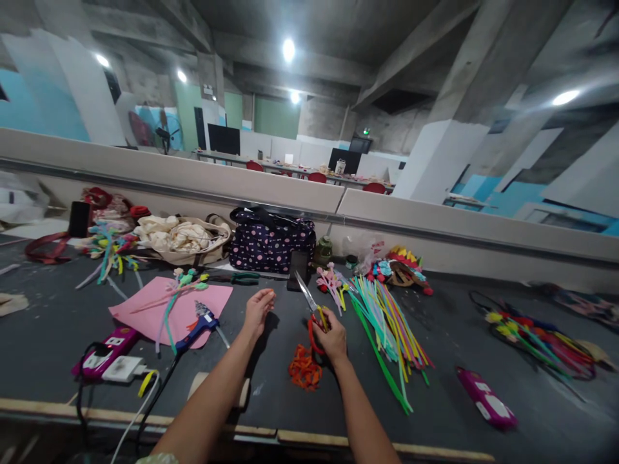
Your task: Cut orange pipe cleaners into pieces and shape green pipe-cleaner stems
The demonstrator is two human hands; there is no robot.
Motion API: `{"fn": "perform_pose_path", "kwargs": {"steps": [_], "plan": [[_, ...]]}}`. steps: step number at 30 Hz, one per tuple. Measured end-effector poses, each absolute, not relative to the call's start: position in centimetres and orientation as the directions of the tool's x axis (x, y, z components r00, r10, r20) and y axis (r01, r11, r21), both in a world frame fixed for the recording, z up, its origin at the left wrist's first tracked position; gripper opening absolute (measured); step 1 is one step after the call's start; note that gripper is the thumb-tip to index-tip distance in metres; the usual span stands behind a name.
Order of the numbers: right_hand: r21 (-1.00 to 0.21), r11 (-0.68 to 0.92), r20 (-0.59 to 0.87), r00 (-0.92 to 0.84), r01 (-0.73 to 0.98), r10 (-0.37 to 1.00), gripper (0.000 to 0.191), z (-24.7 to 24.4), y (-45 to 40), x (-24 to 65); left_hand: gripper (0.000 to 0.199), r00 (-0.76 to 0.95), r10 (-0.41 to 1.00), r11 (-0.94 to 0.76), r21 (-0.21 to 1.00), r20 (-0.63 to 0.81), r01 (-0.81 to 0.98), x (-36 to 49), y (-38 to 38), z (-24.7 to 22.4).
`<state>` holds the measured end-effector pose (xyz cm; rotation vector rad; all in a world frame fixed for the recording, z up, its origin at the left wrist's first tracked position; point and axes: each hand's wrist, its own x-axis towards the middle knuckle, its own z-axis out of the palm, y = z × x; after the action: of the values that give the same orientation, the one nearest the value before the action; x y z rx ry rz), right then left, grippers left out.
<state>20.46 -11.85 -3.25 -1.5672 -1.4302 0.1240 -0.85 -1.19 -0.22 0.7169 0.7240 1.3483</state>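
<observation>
My right hand (331,338) grips a pair of scissors (308,296) by its red and yellow handles. The blades point up and away to the left, slightly parted. My left hand (259,313) is closed in a pinch to the left of the blades; a tiny orange piece (271,294) shows at its fingertips, too small to make out well. Between my forearms lies a heap of short orange pieces (304,368), just below the scissor handles. To the right of my right hand, long coloured pipe cleaners (387,322) are spread in a bundle.
On the left are a pink sheet (145,303), a blue glue gun (198,328) and a purple power strip (109,353) with cables. A polka-dot bag (271,241) and a dark phone (297,270) stand behind. Another purple power strip (486,397) lies right.
</observation>
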Motion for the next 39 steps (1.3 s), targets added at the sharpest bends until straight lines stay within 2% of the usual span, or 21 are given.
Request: {"fn": "perform_pose_path", "kwargs": {"steps": [4, 12, 16, 21, 25, 29, 34, 39], "plan": [[-0.645, 0.215, 0.572, 0.277, 0.733, 0.772, 0.039, -3.8, -11.8, 20.6, 0.041, 0.088, 0.995, 0.097, 0.808, -0.057, -0.581, -0.8, -1.4, -0.1], [-0.732, 0.117, 0.510, 0.426, 0.671, 0.748, 0.048, -3.6, -11.7, 21.1, 0.041, 0.097, 0.992, 0.119, 0.804, -0.077, -0.583, -0.7, -1.5, 0.2], [-0.825, 0.153, 0.421, 0.413, 0.543, 0.808, 0.041, -3.0, -11.9, 21.0, 0.042, 0.101, 0.991, 0.126, 0.806, -0.083, -0.578, -0.7, -1.6, 0.2], [-0.864, 0.260, 0.452, 0.434, 0.432, 0.779, 0.041, -3.2, -11.5, 20.8, 0.042, 0.115, 0.991, 0.129, 0.803, -0.075, -0.582, -0.7, -1.6, 0.0], [-0.861, 0.258, 0.460, 0.455, 0.438, 0.762, 0.052, -3.4, -11.2, 20.8, 0.041, 0.119, 0.991, 0.122, 0.803, -0.065, -0.583, -0.6, -1.6, -0.1], [-0.852, 0.222, 0.428, 0.388, 0.474, 0.816, 0.043, -3.2, -11.5, 21.0, 0.041, 0.120, 0.991, 0.116, 0.811, -0.057, -0.573, -0.5, -1.5, -0.2], [-0.729, 0.179, 0.456, 0.273, 0.661, 0.847, 0.037, -3.1, -11.9, 20.7, 0.041, 0.133, 0.990, 0.117, 0.805, -0.047, -0.582, -0.5, -1.6, -0.1], [-0.735, 0.205, 0.458, 0.249, 0.647, 0.854, 0.040, -3.1, -11.9, 20.6, 0.040, 0.142, 0.988, 0.127, 0.801, -0.053, -0.585, -0.5, -1.8, 0.3]]}}
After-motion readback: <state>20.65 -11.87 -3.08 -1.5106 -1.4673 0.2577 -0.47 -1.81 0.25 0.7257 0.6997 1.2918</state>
